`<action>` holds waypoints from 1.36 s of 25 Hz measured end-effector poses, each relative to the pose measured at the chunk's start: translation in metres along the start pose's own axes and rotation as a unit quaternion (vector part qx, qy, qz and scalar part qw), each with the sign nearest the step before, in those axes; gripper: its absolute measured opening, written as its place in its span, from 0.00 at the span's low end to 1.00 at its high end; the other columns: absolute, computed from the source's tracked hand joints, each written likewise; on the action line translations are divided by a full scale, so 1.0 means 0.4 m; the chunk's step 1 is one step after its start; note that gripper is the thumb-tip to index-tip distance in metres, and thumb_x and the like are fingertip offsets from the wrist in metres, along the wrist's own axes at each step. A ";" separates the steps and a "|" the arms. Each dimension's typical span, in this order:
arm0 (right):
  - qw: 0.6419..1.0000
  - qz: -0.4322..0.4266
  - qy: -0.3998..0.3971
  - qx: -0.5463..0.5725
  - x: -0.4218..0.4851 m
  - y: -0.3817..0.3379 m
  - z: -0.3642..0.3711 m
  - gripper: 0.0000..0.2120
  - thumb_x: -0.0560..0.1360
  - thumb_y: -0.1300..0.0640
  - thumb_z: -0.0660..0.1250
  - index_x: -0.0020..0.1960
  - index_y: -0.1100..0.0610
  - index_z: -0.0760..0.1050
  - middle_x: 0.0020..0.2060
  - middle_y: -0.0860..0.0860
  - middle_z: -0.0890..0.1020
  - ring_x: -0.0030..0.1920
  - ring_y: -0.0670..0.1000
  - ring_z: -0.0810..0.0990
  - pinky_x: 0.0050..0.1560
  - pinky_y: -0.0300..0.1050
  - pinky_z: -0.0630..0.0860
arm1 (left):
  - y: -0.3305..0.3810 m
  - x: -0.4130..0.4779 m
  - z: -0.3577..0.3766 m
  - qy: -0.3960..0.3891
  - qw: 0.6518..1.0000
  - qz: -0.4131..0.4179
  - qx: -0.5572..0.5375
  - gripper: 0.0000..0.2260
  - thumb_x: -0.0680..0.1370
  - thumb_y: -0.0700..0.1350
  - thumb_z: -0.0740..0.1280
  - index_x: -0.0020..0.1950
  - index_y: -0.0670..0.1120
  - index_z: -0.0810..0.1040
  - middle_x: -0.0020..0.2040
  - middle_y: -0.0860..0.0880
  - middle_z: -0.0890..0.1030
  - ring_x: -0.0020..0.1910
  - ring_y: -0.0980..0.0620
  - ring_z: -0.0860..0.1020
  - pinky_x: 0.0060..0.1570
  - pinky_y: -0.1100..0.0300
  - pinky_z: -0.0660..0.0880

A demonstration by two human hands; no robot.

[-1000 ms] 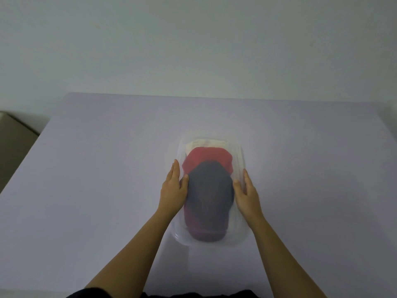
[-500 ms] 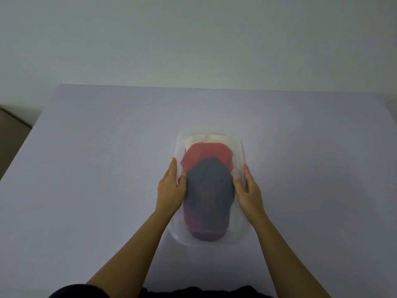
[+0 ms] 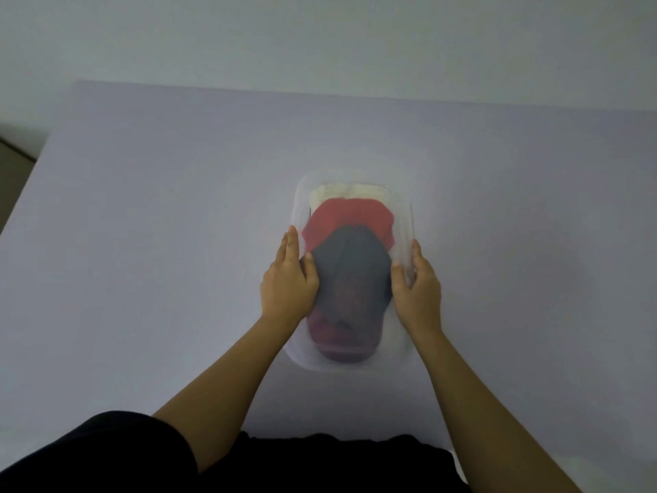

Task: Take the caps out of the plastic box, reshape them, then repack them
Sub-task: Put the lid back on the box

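- Pale wall behind, and a plain lilac surface (image 3: 142, 243) carries only the plastic box (image 3: 300, 208).
- My left hand (image 3: 288, 279) clasps the box's left wall, fingers outside, thumb over the rim beside the grey cap (image 3: 352, 268).
- My right hand (image 3: 417, 286) grips the right wall likewise.
- Grey cap tops the stack, over a red cap (image 3: 346, 217) and a cream cap (image 3: 350, 192).
- I judge unpacking hasn't started; next I need 1 hand released to lift the grey cap.
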State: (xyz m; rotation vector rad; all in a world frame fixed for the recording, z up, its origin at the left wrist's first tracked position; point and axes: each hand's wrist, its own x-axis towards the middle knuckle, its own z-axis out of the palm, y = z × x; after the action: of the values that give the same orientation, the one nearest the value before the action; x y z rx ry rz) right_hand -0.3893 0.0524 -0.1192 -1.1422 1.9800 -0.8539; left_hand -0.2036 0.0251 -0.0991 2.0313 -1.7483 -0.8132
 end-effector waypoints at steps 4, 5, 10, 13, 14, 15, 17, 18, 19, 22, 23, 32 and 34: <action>0.999 0.004 0.035 -0.031 -0.017 -0.005 -0.025 0.31 0.76 0.40 0.58 0.75 0.44 0.51 0.74 0.46 0.60 0.71 0.50 0.65 0.69 0.53 0.66 | -0.028 -0.003 -0.013 -0.047 0.995 -0.009 -0.083 0.28 0.81 0.54 0.54 0.78 0.51 0.47 0.78 0.50 0.56 0.74 0.46 0.62 0.70 0.50 0.61; 0.999 0.021 0.035 -0.020 -0.032 -0.003 -0.034 0.33 0.74 0.37 0.58 0.75 0.43 0.50 0.74 0.45 0.60 0.71 0.50 0.66 0.68 0.54 0.66 | -0.041 -0.013 -0.016 -0.065 0.990 -0.036 -0.123 0.30 0.80 0.58 0.55 0.78 0.53 0.45 0.78 0.50 0.56 0.74 0.45 0.62 0.71 0.48 0.62; 0.994 0.096 -0.033 0.036 -0.122 0.022 -0.025 0.32 0.75 0.45 0.64 0.75 0.51 0.57 0.70 0.51 0.70 0.69 0.54 0.69 0.67 0.45 0.64 | -0.035 -0.076 -0.017 -0.035 0.967 -0.118 -0.223 0.28 0.78 0.53 0.62 0.76 0.51 0.58 0.74 0.49 0.67 0.70 0.45 0.69 0.66 0.51 0.68; 0.995 0.086 0.005 0.052 -0.070 -0.001 -0.051 0.31 0.75 0.46 0.65 0.74 0.50 0.59 0.69 0.52 0.71 0.69 0.55 0.70 0.67 0.46 0.65 | 0.027 -0.027 -0.022 -0.024 0.968 -0.090 -0.233 0.27 0.78 0.51 0.63 0.75 0.49 0.60 0.72 0.49 0.69 0.68 0.47 0.71 0.64 0.55 0.69; 0.994 0.087 0.015 0.059 -0.033 -0.014 -0.075 0.31 0.74 0.46 0.65 0.74 0.49 0.59 0.68 0.52 0.72 0.68 0.55 0.70 0.66 0.47 0.66 | 0.057 0.006 -0.020 -0.023 0.969 -0.077 -0.235 0.27 0.78 0.51 0.64 0.75 0.49 0.60 0.72 0.50 0.70 0.68 0.47 0.71 0.64 0.56 0.68; 0.994 0.086 0.022 0.065 0.017 -0.026 -0.096 0.31 0.74 0.46 0.66 0.74 0.49 0.60 0.68 0.53 0.73 0.68 0.56 0.71 0.66 0.49 0.67 | 0.087 0.051 -0.011 -0.020 0.969 -0.067 -0.238 0.27 0.78 0.51 0.64 0.75 0.49 0.61 0.71 0.50 0.70 0.68 0.48 0.71 0.64 0.57 0.68; 0.995 0.083 0.017 0.050 0.083 -0.044 -0.112 0.31 0.74 0.45 0.65 0.74 0.49 0.59 0.68 0.54 0.73 0.68 0.57 0.71 0.66 0.50 0.67 | 0.117 0.110 0.004 -0.019 0.968 -0.068 -0.241 0.27 0.78 0.51 0.64 0.75 0.48 0.61 0.72 0.49 0.70 0.68 0.47 0.71 0.65 0.56 0.68; 0.996 0.079 0.018 0.046 0.131 -0.051 -0.124 0.32 0.74 0.45 0.65 0.74 0.50 0.59 0.69 0.54 0.72 0.68 0.57 0.70 0.67 0.51 0.66 | 0.144 0.153 0.018 -0.024 0.968 -0.061 -0.242 0.27 0.78 0.51 0.64 0.75 0.48 0.61 0.72 0.49 0.69 0.68 0.46 0.71 0.66 0.53 0.68; 0.996 0.075 0.022 0.048 0.189 -0.060 -0.138 0.32 0.75 0.44 0.65 0.75 0.50 0.58 0.70 0.54 0.70 0.69 0.57 0.69 0.68 0.52 0.66 | 0.176 0.205 0.032 -0.030 0.968 -0.056 -0.242 0.27 0.78 0.51 0.63 0.75 0.48 0.61 0.72 0.48 0.69 0.68 0.45 0.71 0.66 0.51 0.69; 0.997 0.068 0.012 0.042 0.351 -0.075 -0.162 0.32 0.75 0.44 0.64 0.75 0.51 0.57 0.71 0.54 0.68 0.70 0.57 0.67 0.70 0.52 0.64 | 0.250 0.336 0.072 -0.034 0.968 -0.057 -0.242 0.27 0.78 0.52 0.63 0.76 0.47 0.61 0.72 0.47 0.69 0.68 0.44 0.71 0.67 0.47 0.69; 0.997 0.065 0.004 0.041 0.394 -0.076 -0.167 0.32 0.75 0.44 0.63 0.75 0.52 0.57 0.71 0.54 0.68 0.70 0.57 0.67 0.70 0.51 0.64 | 0.269 0.370 0.083 -0.035 0.967 -0.061 -0.246 0.27 0.79 0.52 0.63 0.76 0.47 0.61 0.72 0.47 0.69 0.68 0.44 0.71 0.67 0.47 0.69; 0.999 0.026 -0.027 0.016 0.581 -0.065 -0.163 0.33 0.76 0.43 0.62 0.76 0.51 0.55 0.71 0.54 0.68 0.70 0.57 0.67 0.68 0.50 0.64 | 0.307 0.527 0.146 0.003 0.975 -0.062 -0.215 0.26 0.79 0.53 0.61 0.76 0.47 0.60 0.71 0.47 0.70 0.67 0.42 0.72 0.66 0.47 0.68; 0.999 0.021 -0.028 0.000 0.573 -0.065 -0.161 0.33 0.76 0.42 0.61 0.76 0.52 0.54 0.72 0.54 0.67 0.70 0.57 0.67 0.68 0.51 0.64 | 0.305 0.521 0.143 -0.002 0.979 -0.057 -0.196 0.26 0.79 0.54 0.60 0.76 0.47 0.60 0.71 0.46 0.71 0.67 0.42 0.72 0.65 0.46 0.69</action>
State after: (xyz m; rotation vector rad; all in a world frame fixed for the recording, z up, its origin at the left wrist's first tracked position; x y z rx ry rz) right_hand -0.5165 -0.1506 -0.1167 -1.1094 1.9508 -0.7920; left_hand -0.3178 -0.1948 -0.1127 1.8710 -1.3515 -1.0995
